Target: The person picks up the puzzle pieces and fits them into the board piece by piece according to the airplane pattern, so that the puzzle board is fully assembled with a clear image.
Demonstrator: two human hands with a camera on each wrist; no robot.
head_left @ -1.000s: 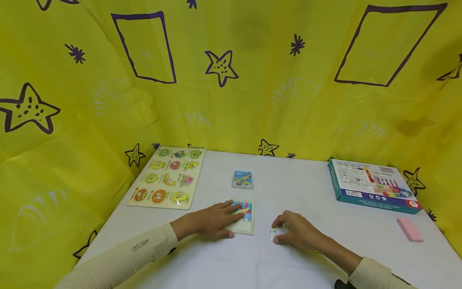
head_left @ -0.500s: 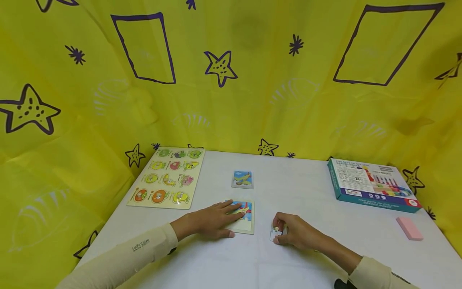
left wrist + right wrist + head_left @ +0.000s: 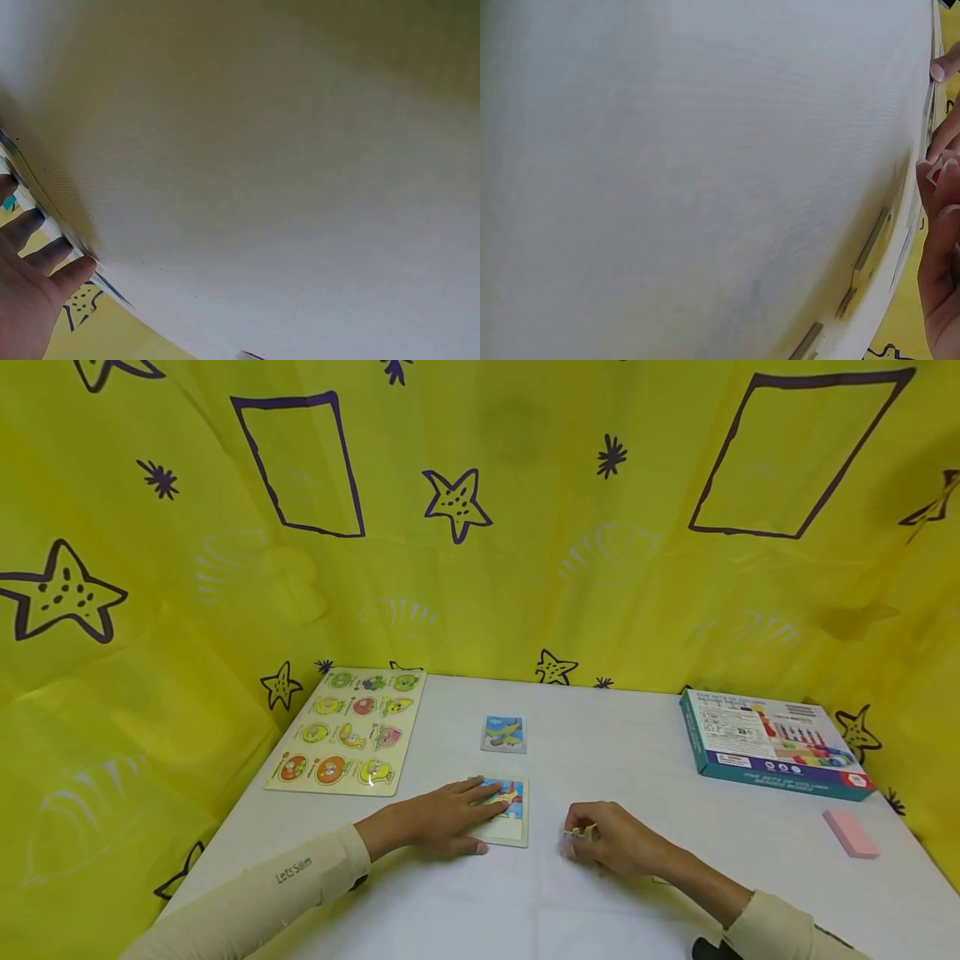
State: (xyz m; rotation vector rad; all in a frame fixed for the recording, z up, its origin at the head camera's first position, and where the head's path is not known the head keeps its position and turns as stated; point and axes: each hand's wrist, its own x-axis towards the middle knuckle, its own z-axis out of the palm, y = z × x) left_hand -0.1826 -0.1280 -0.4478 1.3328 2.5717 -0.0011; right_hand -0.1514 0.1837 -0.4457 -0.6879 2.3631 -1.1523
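Observation:
In the head view, my left hand [image 3: 438,817] rests palm down with spread fingers on a small square jigsaw board [image 3: 501,832]. The board's upper part shows a blue, red and yellow picture; its lower part is bare and pale. To the right, my right hand [image 3: 611,839] pinches a small jigsaw piece [image 3: 577,834] between thumb and fingers, tilted nearly edge-on. A bit of that jigsaw piece [image 3: 935,176] with red on it shows in the right wrist view. Behind the board lies a smaller picture [image 3: 504,733] of a yellow plane on blue.
A fruit puzzle board [image 3: 408,727] lies at the back left. At the right are a flat teal-edged box [image 3: 776,743] and a pink block [image 3: 851,833]. Loose jigsaw pieces [image 3: 870,247] lie on the white table near my right hand. A yellow patterned cloth hangs behind.
The jigsaw piece in my right hand has turned from showing its pale face to standing nearly edge-on, the fingers drawing in around it. My left hand has stayed on the board.

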